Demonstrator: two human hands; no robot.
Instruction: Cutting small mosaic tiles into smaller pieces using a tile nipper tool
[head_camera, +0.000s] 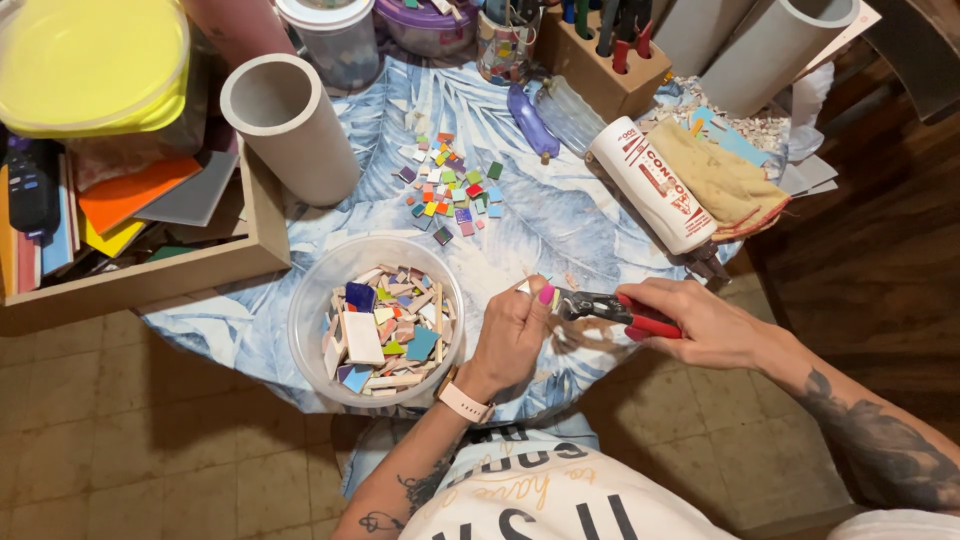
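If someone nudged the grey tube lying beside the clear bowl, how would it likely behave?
The grey tube lies on its side and is round, so it would probably roll rather than slide. The wooden tray right next to it would likely stop a roll that way. Its thick, even wall looks rigid, so it should lift stiffly; the open hollow suggests it is fairly light.

Left hand (512, 335) fingers pinched; right hand (700, 322) fingers curled closed; forearms converging, tattooed.

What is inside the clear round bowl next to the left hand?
The clear bowl holds a loose heap of tile pieces: white, blue, teal, pink and beige squares and strips. Lower layers and the bowl's bottom are covered by the top pieces.
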